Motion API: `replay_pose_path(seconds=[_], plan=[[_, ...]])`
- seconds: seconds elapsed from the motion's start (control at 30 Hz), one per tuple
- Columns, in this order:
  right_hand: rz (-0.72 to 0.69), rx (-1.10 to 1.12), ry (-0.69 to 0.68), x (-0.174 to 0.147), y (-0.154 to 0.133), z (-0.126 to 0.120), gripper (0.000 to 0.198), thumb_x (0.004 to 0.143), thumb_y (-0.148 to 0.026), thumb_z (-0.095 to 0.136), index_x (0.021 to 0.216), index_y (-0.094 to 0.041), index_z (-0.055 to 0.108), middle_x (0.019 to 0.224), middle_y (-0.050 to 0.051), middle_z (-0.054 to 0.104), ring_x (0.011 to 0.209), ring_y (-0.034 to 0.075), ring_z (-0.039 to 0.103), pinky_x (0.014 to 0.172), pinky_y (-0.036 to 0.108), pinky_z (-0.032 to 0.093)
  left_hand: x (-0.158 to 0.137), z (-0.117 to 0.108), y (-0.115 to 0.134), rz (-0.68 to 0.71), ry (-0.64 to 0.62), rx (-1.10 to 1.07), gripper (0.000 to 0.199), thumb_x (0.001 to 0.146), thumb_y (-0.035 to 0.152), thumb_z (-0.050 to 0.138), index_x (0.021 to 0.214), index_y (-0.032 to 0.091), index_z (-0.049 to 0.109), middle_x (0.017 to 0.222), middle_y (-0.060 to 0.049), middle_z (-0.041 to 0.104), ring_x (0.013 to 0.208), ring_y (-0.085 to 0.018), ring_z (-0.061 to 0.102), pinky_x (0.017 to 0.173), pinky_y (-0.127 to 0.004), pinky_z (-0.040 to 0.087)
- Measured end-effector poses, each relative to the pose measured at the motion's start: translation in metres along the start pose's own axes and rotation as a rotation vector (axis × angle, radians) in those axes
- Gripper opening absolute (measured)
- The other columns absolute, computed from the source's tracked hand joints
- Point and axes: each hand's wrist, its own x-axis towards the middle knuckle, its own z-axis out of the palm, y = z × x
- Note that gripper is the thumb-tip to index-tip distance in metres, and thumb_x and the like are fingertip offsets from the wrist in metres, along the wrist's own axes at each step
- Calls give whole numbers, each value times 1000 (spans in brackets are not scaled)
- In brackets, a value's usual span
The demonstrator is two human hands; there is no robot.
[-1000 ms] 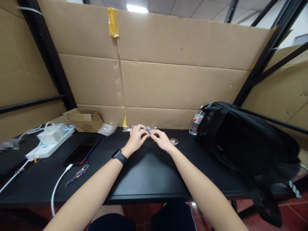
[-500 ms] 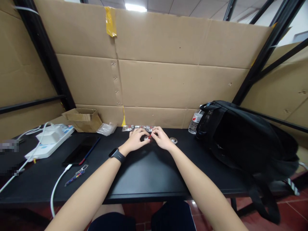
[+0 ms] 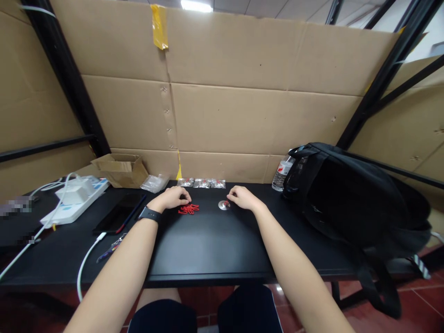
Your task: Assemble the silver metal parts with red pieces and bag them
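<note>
On the black table a loose bundle of red cord (image 3: pixel 188 209) lies in loops. My left hand (image 3: pixel 170 198), wearing a dark watch (image 3: pixel 150 214), is just above and left of it, its fingers loosely bent and thumb apart. The cord rests on the table rather than in the hand. To the right, my right hand (image 3: pixel 243 198) has thumb and forefinger pinched at the right edge of a small shiny cymbal-like metal disc (image 3: pixel 224 205). A bit of red shows on the disc near those fingertips. The other fingers are curled, partly hidden.
Several clear packets (image 3: pixel 202 183) line the cardboard wall (image 3: pixel 222 120). At left are a power strip (image 3: pixel 74 206), tablet (image 3: pixel 120 215), keychain (image 3: pixel 111 249), plastic bag (image 3: pixel 154 183) and small carton (image 3: pixel 123 170). A water bottle (image 3: pixel 281 175) and black backpack (image 3: pixel 347 199) stand at right.
My hands have moved apart from where they met. The red cord, earlier mostly hidden between them, now lies on the table. The right hand is now at a disc; only one disc shows.
</note>
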Motion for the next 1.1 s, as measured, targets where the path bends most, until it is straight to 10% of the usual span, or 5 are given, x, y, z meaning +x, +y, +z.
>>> replay_pose_path(seconds=[0.27, 0.83, 1.1], plan=[[292, -169, -177, -18, 46, -39, 57, 55, -23, 88, 109, -18, 72, 110, 10, 70, 94, 25, 67, 82, 29, 49, -1, -3, -5, -72, -31, 115, 11, 72, 32, 71, 81, 32, 77, 95, 2, 78, 100, -24, 68, 92, -35, 43], [319, -67, -152, -25, 48, -49, 49, 56, -11, 83, 103, -21, 73, 102, 4, 76, 91, 20, 71, 80, 24, 50, 10, 14, 33, -69, 375, 170, 23, 92, 29, 51, 107, 28, 68, 107, -5, 76, 105, -27, 66, 86, -37, 38], [358, -93, -184, -27, 44, -52, 48, 57, -11, 82, 103, -20, 74, 102, 5, 75, 87, 20, 70, 76, 25, 49, 10, 18, 47, -25, 516, 164, 18, 94, 30, 54, 91, 28, 72, 102, -5, 76, 102, -28, 65, 85, -40, 31]])
